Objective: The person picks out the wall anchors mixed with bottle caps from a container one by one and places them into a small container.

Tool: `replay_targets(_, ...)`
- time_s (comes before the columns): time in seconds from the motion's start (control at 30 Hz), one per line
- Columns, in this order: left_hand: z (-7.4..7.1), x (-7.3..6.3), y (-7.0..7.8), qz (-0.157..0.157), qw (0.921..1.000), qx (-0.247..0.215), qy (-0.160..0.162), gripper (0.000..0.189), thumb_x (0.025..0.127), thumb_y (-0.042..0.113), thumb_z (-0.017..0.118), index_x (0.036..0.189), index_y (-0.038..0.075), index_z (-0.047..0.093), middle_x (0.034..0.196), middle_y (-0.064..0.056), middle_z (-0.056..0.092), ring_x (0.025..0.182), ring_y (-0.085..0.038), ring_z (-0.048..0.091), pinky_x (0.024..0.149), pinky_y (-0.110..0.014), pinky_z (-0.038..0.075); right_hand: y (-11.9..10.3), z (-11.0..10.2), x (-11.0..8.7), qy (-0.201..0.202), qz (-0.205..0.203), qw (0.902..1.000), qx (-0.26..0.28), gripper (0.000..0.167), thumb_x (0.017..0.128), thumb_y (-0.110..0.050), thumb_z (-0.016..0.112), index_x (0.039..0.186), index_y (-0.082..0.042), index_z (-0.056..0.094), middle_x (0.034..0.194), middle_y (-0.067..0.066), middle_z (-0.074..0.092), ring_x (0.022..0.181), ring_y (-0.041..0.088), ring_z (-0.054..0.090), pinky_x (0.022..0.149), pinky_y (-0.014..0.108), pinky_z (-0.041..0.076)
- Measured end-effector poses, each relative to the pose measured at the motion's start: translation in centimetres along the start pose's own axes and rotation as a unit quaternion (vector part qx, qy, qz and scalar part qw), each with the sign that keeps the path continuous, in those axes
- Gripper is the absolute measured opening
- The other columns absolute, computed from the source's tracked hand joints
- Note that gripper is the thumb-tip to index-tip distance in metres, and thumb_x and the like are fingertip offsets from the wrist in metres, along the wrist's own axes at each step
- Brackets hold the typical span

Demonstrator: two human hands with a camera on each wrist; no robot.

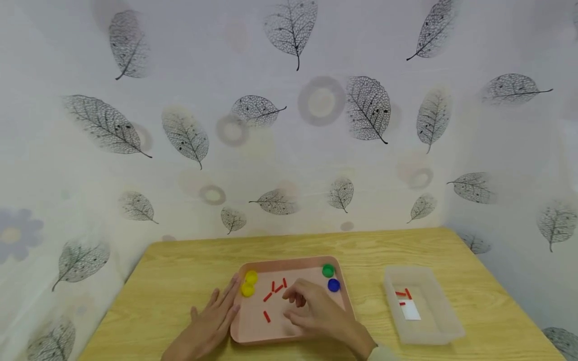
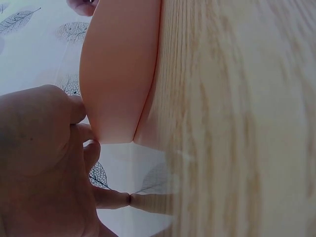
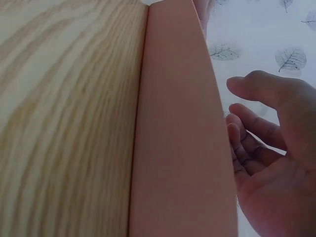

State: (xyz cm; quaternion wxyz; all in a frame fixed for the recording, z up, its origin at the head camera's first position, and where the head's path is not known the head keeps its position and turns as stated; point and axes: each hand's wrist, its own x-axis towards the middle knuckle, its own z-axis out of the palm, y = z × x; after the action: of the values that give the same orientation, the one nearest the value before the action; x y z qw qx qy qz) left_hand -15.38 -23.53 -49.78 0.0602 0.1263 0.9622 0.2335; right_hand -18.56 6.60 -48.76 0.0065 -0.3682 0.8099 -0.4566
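Left hand (image 1: 208,319) touching tray (image 1: 253,332), right hand (image 1: 318,309) above, seemingly 5 red sticks (image 1: 268,297) inside

Head view high, facing forward-down; wrist views close, low, rolled sideways; all share tray (image 1: 253,328)

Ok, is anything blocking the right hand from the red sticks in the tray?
Nothing visible is in the way. The right hand is over the pink tray, the red sticks to its left. The yellow pieces sit along the left side, the green piece and blue piece by the right, off that path.
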Motion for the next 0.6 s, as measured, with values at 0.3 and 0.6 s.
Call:
replay_targets(0.3,0.0,0.1,-0.1,0.005,0.9999,0.007,0.009,0.058,0.113,0.047,0.029,0.166,0.030,0.014,0.171,0.009,0.009,0.148,-0.053,0.024,0.090,-0.094,0.008,0.5,1.8,1.2,-0.038,0.030,0.9988,0.002,0.024,0.088,-0.007,0.079,0.109,-0.005,0.069,0.095,0.001,0.064,0.086,0.008,0.061,0.077,0.019,0.053)
replay_targets(0.6,0.1,-0.1,-0.1,0.006,0.9999,0.002,0.010,0.057,0.113,0.046,0.027,0.166,0.032,0.013,0.171,0.010,0.008,0.148,-0.052,0.025,0.092,-0.094,0.007,0.6,3.3,1.9,-0.063,0.040,0.9972,-0.013,0.024,0.088,-0.008,0.081,0.109,-0.006,0.069,0.096,-0.006,0.064,0.085,0.001,0.057,0.077,0.018,0.052)
